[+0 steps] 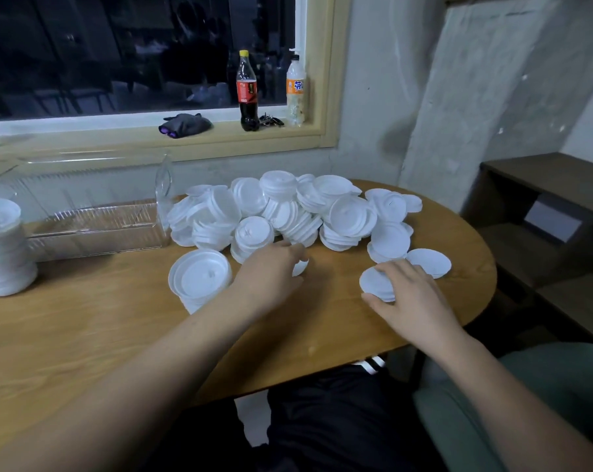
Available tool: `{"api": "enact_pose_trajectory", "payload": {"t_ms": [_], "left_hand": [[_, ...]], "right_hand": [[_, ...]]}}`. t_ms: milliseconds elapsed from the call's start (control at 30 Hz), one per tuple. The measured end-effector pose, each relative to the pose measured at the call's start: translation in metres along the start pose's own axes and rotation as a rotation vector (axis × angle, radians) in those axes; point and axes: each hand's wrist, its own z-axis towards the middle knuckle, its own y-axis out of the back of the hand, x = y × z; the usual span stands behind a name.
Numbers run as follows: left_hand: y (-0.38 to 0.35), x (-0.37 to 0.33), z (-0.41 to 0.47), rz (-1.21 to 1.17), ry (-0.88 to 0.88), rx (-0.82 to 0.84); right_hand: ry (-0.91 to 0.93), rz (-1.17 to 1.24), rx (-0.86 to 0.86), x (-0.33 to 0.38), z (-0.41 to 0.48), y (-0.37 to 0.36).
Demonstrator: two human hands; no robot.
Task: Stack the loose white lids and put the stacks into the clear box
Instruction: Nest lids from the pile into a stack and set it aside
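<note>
A heap of loose white lids [288, 212] covers the far middle of the wooden table [84, 335]. My left hand [271, 270] curls over a single lid [301, 267] at the heap's near edge. My right hand [407, 294] grips a short stack of lids [375, 284] lying on the table, thumb at its near side. Another lid [429, 262] lies flat just right of that stack. A stack with its hollow side up [199, 277] stands left of my left wrist. The clear box [94, 226] lies at the back left. A tall lid stack [2, 247] stands at the far left.
A cola bottle [247, 93], an orange drink bottle [295, 90], keys [271, 120] and a dark glove [186, 125] sit on the window sill behind the table. A dark shelf unit [544, 206] stands to the right of the table's rounded end.
</note>
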Motion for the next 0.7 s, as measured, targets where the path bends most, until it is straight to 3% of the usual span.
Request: {"api": "enact_pose_trajectory", "payload": {"t_ms": [167,433,700], "left_hand": [[-0.024,0.013,0.004,0.155,-0.001,-0.051],[-0.030,0.010,-0.014,0.061,-0.089,-0.143],[-0.039,-0.002,-0.062,0.012,-0.182,-0.222]], "right_hand": [[-0.052,0.017,0.031,-0.006,-0.001,-0.004],[0.010,0.057,0.001,0.003,-0.001,-0.001],[-0.196,0.463,-0.028,0.009,0.004,0.009]]}}
